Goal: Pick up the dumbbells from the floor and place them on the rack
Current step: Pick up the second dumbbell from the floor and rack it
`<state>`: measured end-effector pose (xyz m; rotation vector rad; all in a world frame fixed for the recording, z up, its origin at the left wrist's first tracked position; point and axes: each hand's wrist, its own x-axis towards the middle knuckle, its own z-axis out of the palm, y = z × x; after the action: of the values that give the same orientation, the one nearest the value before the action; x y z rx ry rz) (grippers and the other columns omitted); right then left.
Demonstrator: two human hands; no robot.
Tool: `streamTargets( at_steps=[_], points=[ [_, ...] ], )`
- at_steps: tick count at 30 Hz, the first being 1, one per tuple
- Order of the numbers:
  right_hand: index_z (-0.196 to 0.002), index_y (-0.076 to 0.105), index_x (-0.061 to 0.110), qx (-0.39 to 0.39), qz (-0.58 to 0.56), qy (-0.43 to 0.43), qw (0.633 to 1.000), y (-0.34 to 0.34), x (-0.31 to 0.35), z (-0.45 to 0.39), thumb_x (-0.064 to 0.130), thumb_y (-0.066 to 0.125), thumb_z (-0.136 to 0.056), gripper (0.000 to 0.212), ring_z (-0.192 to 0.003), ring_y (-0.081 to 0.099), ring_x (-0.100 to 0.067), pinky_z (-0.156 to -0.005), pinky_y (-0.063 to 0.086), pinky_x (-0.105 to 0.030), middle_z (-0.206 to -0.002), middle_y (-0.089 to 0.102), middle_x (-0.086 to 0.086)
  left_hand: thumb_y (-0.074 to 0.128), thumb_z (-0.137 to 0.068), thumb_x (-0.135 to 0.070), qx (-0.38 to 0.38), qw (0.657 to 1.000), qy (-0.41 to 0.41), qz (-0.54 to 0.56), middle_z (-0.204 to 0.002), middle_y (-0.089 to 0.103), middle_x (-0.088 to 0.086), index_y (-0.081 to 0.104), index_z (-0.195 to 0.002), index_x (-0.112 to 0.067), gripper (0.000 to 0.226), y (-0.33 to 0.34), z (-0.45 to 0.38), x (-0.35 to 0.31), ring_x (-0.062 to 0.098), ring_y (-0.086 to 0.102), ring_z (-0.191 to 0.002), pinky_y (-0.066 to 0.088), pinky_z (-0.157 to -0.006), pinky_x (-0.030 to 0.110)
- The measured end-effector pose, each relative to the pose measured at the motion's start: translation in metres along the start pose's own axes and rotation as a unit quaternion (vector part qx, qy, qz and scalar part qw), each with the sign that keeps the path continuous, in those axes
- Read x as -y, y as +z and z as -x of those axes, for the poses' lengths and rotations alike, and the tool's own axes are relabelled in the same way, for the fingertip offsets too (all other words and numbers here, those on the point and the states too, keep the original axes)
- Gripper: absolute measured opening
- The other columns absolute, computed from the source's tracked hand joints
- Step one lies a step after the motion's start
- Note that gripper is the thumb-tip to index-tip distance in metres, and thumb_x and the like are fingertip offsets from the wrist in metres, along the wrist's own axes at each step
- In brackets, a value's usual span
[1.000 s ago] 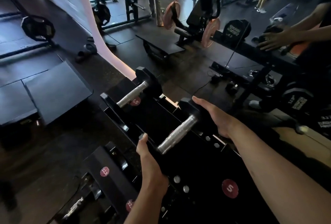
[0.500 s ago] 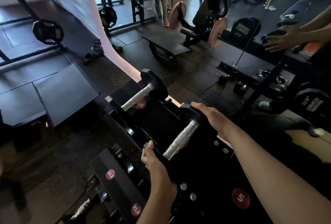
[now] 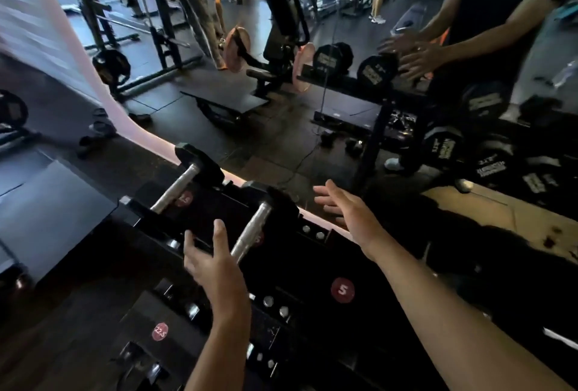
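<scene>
Two black dumbbells with silver handles lie side by side on the top shelf of the black rack point(image 3: 312, 268). The nearer dumbbell point(image 3: 252, 228) sits just in front of my hands, the farther dumbbell point(image 3: 178, 184) to its left. My left hand point(image 3: 212, 260) hovers open by the near end of the nearer dumbbell, fingers spread, not gripping it. My right hand point(image 3: 347, 212) is open to the right of its far head, apart from it.
A red "5" label point(image 3: 342, 290) and a "22.5" label point(image 3: 159, 331) mark the rack's slots. A mirror behind the rack reflects a person's arms and more dumbbells point(image 3: 375, 73). Floor mats point(image 3: 53, 218) lie left; weight machines point(image 3: 281, 15) and a person stand farther back.
Both hands have let go of the nearer dumbbell and drawn back with fingers spread; it now rests on the rack. The view has tilted up slightly.
</scene>
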<state>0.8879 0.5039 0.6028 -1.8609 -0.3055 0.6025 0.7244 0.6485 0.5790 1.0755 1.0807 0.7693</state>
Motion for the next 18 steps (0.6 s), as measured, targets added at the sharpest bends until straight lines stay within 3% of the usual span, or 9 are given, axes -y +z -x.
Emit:
streamTargets(
  at_steps=[5,9,13,15,17,18],
  points=[
    [-0.143,0.065,0.033,-0.061,-0.022,-0.012,0.998,-0.059,0.003,0.059,0.063,0.031,-0.109,0.057,-0.134,0.059,-0.022,-0.118,0.038,-0.046,-0.144,0.068,0.0,0.061,-0.106,-0.052,0.074,0.995,0.066,-0.015,-0.179,0.021,0.008,0.032,-0.171,-0.019,0.078,0.042,0.044,-0.029,0.025,0.03,-0.163,0.026,-0.121,0.029],
    [-0.137,0.063,0.039,-0.116,-0.051,-0.027,0.992,-0.116,0.0,0.121,0.062,0.03,-0.11,0.049,-0.139,0.059,-0.025,-0.124,0.036,-0.052,-0.149,0.067,-0.003,0.056,-0.11,-0.046,0.171,0.983,0.063,-0.008,-0.179,0.025,0.009,0.032,-0.171,-0.016,0.072,0.064,0.107,-0.038,0.023,0.032,-0.162,0.029,-0.11,0.024],
    [-0.148,0.06,0.034,-0.184,-0.071,-0.051,0.979,-0.169,-0.013,0.203,0.07,0.03,-0.104,0.064,-0.139,0.06,-0.023,-0.124,0.038,-0.051,-0.149,0.067,-0.002,0.053,-0.109,-0.054,0.255,0.965,0.064,-0.02,-0.182,0.022,0.007,0.023,-0.174,-0.021,0.078,0.075,0.185,-0.035,0.02,0.028,-0.164,0.027,-0.114,0.029],
    [-0.15,0.058,0.032,-0.219,-0.083,-0.059,0.97,-0.195,-0.023,0.252,0.064,0.03,-0.11,0.058,-0.137,0.061,-0.023,-0.124,0.039,-0.052,-0.148,0.067,-0.002,0.052,-0.108,-0.059,0.309,0.95,0.047,-0.019,-0.181,0.024,0.004,0.023,-0.173,-0.027,0.078,0.077,0.232,-0.032,0.021,0.027,-0.165,0.025,-0.127,0.04],
    [-0.149,0.058,0.032,-0.259,-0.098,-0.058,0.959,-0.22,-0.036,0.306,0.062,0.032,-0.11,0.056,-0.134,0.064,-0.023,-0.123,0.041,-0.052,-0.147,0.068,-0.002,0.056,-0.101,-0.066,0.361,0.932,0.032,-0.024,-0.177,0.036,0.001,0.034,-0.168,-0.032,0.079,0.077,0.282,-0.026,0.023,0.032,-0.164,0.027,-0.132,0.052],
    [-0.148,0.059,0.032,-0.286,-0.104,-0.058,0.951,-0.234,-0.043,0.336,0.062,0.033,-0.11,0.055,-0.131,0.066,-0.023,-0.122,0.042,-0.052,-0.145,0.069,-0.002,0.059,-0.098,-0.067,0.388,0.921,0.031,-0.029,-0.17,0.047,0.0,0.043,-0.162,-0.031,0.076,0.078,0.306,-0.022,0.023,0.04,-0.16,0.034,-0.128,0.05]
  ],
)
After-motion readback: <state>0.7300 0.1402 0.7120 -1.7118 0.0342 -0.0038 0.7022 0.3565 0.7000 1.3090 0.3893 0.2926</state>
